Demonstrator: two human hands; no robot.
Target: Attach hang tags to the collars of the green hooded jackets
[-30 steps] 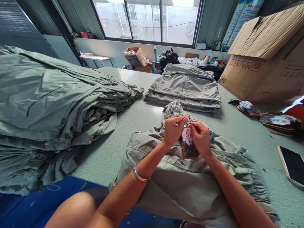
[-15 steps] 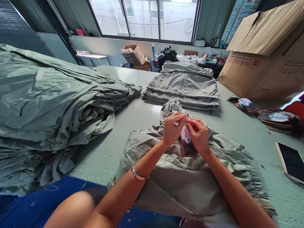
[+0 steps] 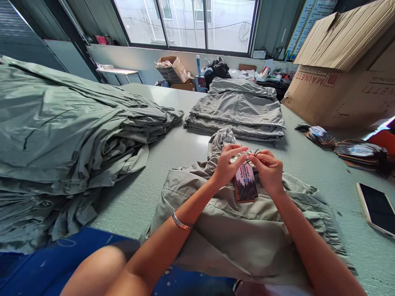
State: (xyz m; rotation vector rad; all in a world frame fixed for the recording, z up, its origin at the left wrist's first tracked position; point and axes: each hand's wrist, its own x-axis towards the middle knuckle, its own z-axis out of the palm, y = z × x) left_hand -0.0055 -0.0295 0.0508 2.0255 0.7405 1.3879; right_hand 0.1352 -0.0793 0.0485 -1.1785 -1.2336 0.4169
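Observation:
My left hand and my right hand are raised just above the collar of a sage-green jacket lying flat on the table, its hood bunched at the far side. Fingers of both hands pinch a thin dark string. From it hangs a brown-backed cardboard hang tag printed with a forest picture, resting against the jacket. Where the string meets the tag, my fingers partly hide it. A metal bangle circles my left wrist.
A tall heap of folded green jackets fills the table's left side, and a lower stack lies ahead. To the right are bundles of hang tags, a phone and a large cardboard box.
My hands have drawn apart, the right one moving rightward, and the string now shows as a spread loop between them. The tag hangs straighter below it.

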